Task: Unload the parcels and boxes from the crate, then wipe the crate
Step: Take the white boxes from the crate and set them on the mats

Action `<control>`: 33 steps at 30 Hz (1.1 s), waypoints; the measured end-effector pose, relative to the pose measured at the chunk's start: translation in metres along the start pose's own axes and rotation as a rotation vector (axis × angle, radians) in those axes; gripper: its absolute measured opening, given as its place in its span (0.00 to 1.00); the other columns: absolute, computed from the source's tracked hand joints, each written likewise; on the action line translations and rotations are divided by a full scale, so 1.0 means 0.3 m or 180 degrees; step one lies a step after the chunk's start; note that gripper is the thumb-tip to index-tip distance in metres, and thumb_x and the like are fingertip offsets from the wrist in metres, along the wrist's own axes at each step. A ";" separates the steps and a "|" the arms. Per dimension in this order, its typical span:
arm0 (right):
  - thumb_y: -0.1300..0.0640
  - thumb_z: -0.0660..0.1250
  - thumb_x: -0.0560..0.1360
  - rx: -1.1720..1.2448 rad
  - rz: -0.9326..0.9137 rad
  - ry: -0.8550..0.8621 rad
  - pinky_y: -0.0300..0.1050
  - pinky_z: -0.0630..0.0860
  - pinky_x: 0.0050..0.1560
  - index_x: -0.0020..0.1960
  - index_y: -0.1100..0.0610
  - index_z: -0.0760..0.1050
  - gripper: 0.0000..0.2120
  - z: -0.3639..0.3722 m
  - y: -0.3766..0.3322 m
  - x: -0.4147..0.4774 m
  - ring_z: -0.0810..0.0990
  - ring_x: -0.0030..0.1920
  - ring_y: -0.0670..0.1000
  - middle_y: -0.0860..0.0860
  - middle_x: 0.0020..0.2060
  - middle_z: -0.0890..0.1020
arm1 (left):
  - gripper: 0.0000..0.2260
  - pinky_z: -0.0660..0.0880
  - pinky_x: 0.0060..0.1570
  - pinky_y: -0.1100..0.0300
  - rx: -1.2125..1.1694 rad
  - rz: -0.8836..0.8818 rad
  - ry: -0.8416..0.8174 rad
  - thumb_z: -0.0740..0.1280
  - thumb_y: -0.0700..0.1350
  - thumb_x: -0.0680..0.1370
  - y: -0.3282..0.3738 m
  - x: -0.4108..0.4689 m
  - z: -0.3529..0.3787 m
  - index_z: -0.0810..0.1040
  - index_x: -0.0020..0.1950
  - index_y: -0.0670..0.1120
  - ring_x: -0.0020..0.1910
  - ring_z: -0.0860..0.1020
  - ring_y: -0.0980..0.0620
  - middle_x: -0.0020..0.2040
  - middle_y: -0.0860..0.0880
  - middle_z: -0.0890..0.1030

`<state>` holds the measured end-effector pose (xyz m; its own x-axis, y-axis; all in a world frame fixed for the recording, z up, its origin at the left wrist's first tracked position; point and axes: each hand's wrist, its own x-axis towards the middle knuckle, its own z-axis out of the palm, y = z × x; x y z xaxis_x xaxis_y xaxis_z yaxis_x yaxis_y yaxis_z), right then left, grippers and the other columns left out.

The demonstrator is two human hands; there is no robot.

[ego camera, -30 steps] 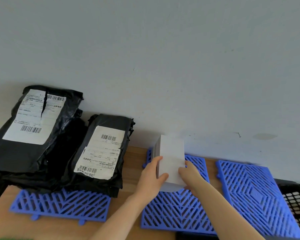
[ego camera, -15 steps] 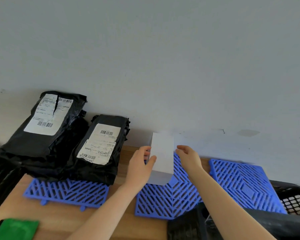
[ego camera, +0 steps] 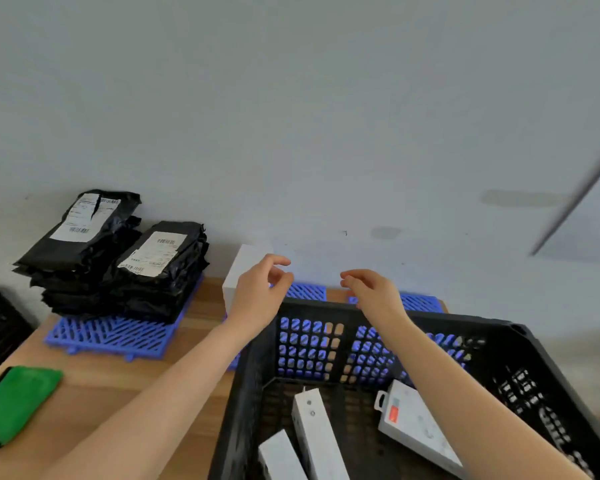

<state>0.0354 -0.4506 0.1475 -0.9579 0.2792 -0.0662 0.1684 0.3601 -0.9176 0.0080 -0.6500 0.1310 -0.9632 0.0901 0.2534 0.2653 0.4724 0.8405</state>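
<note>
Crate (ego camera: 520, 344), black lattice, near right of table (ego camera: 201, 320), three white boxes (ego camera: 317, 431) lying inside. Parcels (ego camera: 118, 268) stacked on blue mat (ego camera: 108, 336) by wall. Upright white box (ego camera: 243, 268) just behind left hand (ego camera: 257, 292); right hand (ego camera: 371, 289) above crate's far rim; both loosely curled, empty.

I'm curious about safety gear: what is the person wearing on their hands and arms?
Nothing that shows. The left hand and right hand are gloveless, and both forearms are uncovered to the picture's edge: no sleeves, watch or rings visible.
</note>
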 end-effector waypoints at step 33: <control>0.56 0.66 0.76 -0.0779 -0.1218 -0.2025 0.32 0.69 0.39 0.49 0.47 0.80 0.06 -0.419 0.201 0.214 0.78 0.44 0.40 0.42 0.44 0.82 | 0.09 0.70 0.46 0.70 0.0531 -0.1001 0.1266 0.65 0.44 0.80 0.340 -0.232 0.538 0.75 0.58 0.55 0.47 0.77 0.62 0.45 0.56 0.81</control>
<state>0.0132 -0.2991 0.1373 -0.8963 -0.4414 -0.0426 -0.2249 0.5352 -0.8143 0.0951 -0.4667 0.1218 -0.8954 -0.4023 0.1907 -0.0753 0.5590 0.8258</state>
